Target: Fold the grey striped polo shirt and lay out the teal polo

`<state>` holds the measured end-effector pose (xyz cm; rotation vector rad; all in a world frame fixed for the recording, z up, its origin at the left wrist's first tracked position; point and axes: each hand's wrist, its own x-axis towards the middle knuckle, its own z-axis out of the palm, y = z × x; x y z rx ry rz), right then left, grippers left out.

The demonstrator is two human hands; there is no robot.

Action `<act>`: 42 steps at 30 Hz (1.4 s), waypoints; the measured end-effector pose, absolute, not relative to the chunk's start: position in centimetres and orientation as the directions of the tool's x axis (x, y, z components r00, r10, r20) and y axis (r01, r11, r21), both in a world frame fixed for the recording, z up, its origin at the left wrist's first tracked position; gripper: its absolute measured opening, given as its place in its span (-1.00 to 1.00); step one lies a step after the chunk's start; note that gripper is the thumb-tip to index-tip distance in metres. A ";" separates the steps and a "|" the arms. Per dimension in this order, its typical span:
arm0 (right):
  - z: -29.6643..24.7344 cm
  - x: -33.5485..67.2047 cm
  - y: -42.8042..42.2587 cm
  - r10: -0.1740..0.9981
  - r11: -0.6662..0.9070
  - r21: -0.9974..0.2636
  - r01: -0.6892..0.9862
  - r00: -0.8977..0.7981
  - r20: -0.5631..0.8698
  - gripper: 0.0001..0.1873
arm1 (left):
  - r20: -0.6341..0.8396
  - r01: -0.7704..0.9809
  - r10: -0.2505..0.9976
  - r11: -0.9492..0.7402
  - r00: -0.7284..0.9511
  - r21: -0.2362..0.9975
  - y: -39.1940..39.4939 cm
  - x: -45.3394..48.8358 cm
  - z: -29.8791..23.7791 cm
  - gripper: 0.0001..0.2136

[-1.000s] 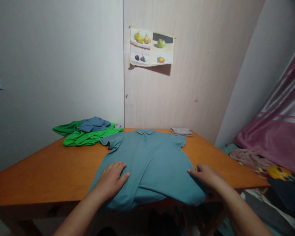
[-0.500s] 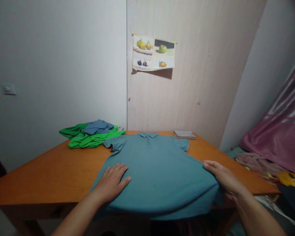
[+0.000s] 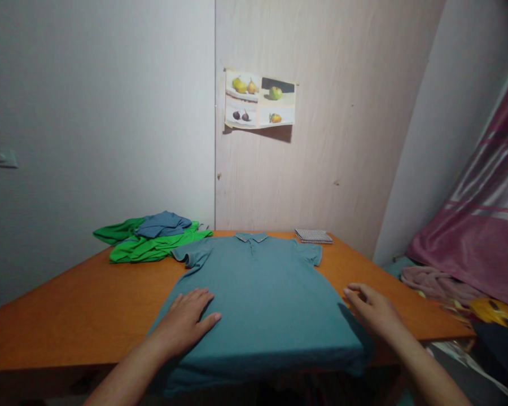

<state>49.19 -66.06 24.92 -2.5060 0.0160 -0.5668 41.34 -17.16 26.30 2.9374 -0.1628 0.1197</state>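
Observation:
A teal polo shirt (image 3: pixel 258 293) lies spread flat on the orange wooden table (image 3: pixel 68 310), collar toward the wall and hem hanging over the near edge. My left hand (image 3: pixel 186 321) rests flat on the shirt's lower left part, fingers stretched out. At the shirt's lower right edge my right hand (image 3: pixel 370 310) lies flat, fingers together and extended, touching the fabric's side.
A heap of green and blue clothes (image 3: pixel 150 239) lies at the table's back left. A small folded checked cloth (image 3: pixel 313 235) sits at the back right. Purple striped fabric (image 3: pixel 482 225) and other clothes lie to the right. A fruit picture (image 3: pixel 260 101) hangs on the wall.
The fold near the hem has been smoothed out, so the shirt lies flat. My right hand moved outward to the shirt's right edge; my left hand stayed in place.

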 end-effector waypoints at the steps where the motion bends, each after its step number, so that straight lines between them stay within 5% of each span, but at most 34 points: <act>1: 25.2 49.2 -64.9 -0.097 -0.831 -0.537 0.147 0.912 0.399 -0.43 | 0.102 -0.114 -0.096 -0.976 0.990 0.185 -17.4 41.5 26.3 -0.34; 6: 24.8 49.0 -58.9 0.100 -0.821 -0.486 0.299 0.914 0.394 -0.32 | 0.057 -0.102 -0.093 -0.979 0.994 0.178 -18.9 41.2 26.6 -0.30; 11: 22.7 48.6 -57.6 0.235 -0.904 -0.309 0.296 0.947 0.218 -0.18 | 0.026 -0.071 -0.068 -0.983 0.997 0.166 -18.9 39.8 26.9 -0.27; 20: 21.0 49.3 -59.8 0.226 -0.942 -0.207 0.264 0.955 0.189 -0.14 | 0.033 -0.047 -0.042 -0.985 0.999 0.165 -18.0 37.7 27.1 -0.22; 35: 21.9 49.7 -59.4 0.216 -0.926 -0.266 0.266 0.955 0.204 -0.18 | 0.078 -0.022 -0.006 -0.978 0.997 0.207 -17.2 37.6 26.4 -0.19; 42: 21.1 50.5 -59.7 0.225 -0.930 -0.248 0.272 0.953 0.202 -0.16 | 0.328 -0.055 0.073 -0.930 0.942 0.364 -14.6 37.8 26.0 -0.47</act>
